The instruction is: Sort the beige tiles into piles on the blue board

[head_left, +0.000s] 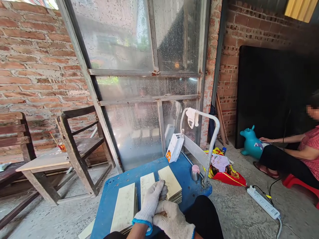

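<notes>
My left hand (151,201), in a white knit glove with a blue cuff, is closed with its thumb lying over curled fingers. Against it, my right hand (171,217) in a matching, dirtier glove has its fingers bent and closed. The two hands touch each other, and whatever may be between the fingers is hidden. Beneath and beyond them, pale cream boards lie in stacks on a blue platform cart (112,179): a left stack (124,204), a middle stack (147,182) partly covered by my left hand, and a right stack (170,182).
On the cart stand a white paper bag (175,149) and a pink-lidded cup (195,172), near the cart's handle (214,132) with a cloth hung on it. A power strip (263,202) lies on the floor at right. Another person sits there. Wooden chairs (74,156) stand left.
</notes>
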A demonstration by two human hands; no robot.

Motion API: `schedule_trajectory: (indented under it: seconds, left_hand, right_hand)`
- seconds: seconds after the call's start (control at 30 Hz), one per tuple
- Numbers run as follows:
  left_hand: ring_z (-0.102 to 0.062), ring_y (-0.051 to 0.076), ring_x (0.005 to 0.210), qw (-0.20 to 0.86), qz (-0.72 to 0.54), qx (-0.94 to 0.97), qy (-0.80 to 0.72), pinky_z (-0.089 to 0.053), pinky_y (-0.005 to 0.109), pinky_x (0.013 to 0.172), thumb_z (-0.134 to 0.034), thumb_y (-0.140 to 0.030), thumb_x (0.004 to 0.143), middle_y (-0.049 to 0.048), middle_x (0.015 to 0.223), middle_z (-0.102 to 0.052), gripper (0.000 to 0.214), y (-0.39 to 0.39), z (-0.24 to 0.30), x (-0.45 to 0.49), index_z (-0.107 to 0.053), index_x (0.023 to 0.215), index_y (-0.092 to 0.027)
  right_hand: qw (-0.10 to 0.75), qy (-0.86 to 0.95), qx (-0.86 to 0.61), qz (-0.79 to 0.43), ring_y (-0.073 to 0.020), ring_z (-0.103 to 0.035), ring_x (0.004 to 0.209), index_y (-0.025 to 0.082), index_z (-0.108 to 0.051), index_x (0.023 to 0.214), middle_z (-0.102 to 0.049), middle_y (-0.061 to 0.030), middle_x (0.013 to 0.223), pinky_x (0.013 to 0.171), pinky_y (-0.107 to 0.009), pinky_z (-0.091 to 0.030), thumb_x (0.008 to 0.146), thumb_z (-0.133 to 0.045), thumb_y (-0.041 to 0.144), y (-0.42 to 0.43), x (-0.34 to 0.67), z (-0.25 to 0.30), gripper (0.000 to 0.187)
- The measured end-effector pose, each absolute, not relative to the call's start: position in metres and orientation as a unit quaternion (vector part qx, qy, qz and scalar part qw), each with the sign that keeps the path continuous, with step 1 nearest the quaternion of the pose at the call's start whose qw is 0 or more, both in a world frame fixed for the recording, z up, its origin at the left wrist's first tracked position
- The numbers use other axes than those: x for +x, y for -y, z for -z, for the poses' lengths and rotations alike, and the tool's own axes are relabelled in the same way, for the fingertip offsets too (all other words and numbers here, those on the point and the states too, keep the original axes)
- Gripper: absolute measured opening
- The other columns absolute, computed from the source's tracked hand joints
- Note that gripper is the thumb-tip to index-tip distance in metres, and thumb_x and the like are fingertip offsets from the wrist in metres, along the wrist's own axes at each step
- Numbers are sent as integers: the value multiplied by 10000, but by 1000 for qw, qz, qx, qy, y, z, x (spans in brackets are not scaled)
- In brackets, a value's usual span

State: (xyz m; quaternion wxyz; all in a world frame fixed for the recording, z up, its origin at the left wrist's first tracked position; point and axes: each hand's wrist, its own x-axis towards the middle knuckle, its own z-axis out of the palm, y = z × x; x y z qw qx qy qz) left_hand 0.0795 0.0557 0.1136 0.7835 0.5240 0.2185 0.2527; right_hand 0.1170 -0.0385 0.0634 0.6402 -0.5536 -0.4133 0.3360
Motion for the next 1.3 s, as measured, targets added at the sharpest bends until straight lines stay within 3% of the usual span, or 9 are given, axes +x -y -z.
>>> schedule_trajectory:
  seconds: [0.43, 0.63, 0.7, 0.8, 0.87, 0.97, 1.07, 1.2, 1.3]
  left_hand:
    - [-184, 56, 524, 804, -252, 502, -194, -138, 222, 481, -803, -580, 642, -93, 564, -288, 552, -59, -108, 76, -401, 642, -201]
    - [-279, 55, 498, 808, -266, 481, -214, -214, 197, 464, -841, -573, 592, -82, 550, -366, 522, -60, -106, 74, -515, 667, -172]
    - [-402, 79, 513, 800, -262, 489, -226, -313, 204, 483, -841, -541, 617, -51, 568, -471, 460, -60, -107, 70, -592, 714, -166]
    - [-660, 208, 909, 768, -261, 526, -257, -508, 285, 806, -846, -463, 645, 66, 863, -712, 410, -60, -113, 61, -724, 909, -173]
    - [-559, 264, 1260, 746, -273, 547, -264, -393, 333, 1094, -838, -413, 671, 113, 1152, -715, 431, -59, -116, 56, -750, 1025, -183]
    - [-457, 274, 1384, 758, -305, 521, -247, -270, 360, 1204, -789, -369, 743, 124, 1342, -634, 394, -57, -121, 53, -747, 1087, -181]
    - [-551, 275, 1299, 809, -340, 421, -230, -364, 407, 1165, -716, -344, 821, 154, 1297, -656, 373, -58, -127, 56, -716, 1141, -152]
    - [-624, 294, 1203, 854, -366, 298, -220, -460, 469, 1087, -568, -414, 923, 206, 1225, -676, 398, -66, -149, 58, -684, 1141, -102]
    - [-638, 325, 1175, 871, -386, 246, -178, -501, 511, 1034, -479, -522, 943, 224, 1235, -664, 525, -69, -165, 57, -657, 1179, -88]
  right_hand:
    - [566, 479, -622, -251, -173, -642, 805, 200, -689, 845, -697, -18, 829, 734, -257, -469, 819, -660, 274, 29, 118, -48, 84]
    - [547, 493, -634, -238, -168, -652, 785, 200, -668, 815, -705, -12, 821, 706, -245, -461, 787, -661, 220, 32, 115, -52, 35]
    - [539, 499, -632, -246, -165, -654, 765, 202, -667, 807, -710, -8, 813, 686, -240, -456, 771, -669, 209, 35, 114, -54, 37]
    - [529, 504, -632, -258, -161, -652, 738, 206, -676, 804, -714, -4, 805, 659, -234, -446, 742, -693, 206, 37, 110, -56, 65]
    - [532, 500, -632, -262, -159, -649, 743, 208, -682, 798, -714, -2, 811, 656, -232, -440, 721, -710, 202, 37, 107, -57, 83]
    - [556, 485, -621, -264, -152, -634, 743, 207, -684, 777, -698, 5, 792, 658, -233, -432, 693, -723, 187, 36, 103, -61, 95]
    - [621, 447, -567, -305, -133, -589, 655, 197, -647, 724, -641, 18, 686, 615, -238, -415, 709, -721, 225, 34, 100, -67, 81]
    - [712, 345, -462, -400, -120, -525, 519, 186, -593, 727, -583, 15, 574, 548, -259, -417, 762, -730, 482, 28, 101, -73, 328]
    - [746, 285, -445, -404, -107, -490, 501, 181, -607, 783, -554, 29, 556, 525, -252, -400, 689, -774, 598, 24, 105, -76, 459]
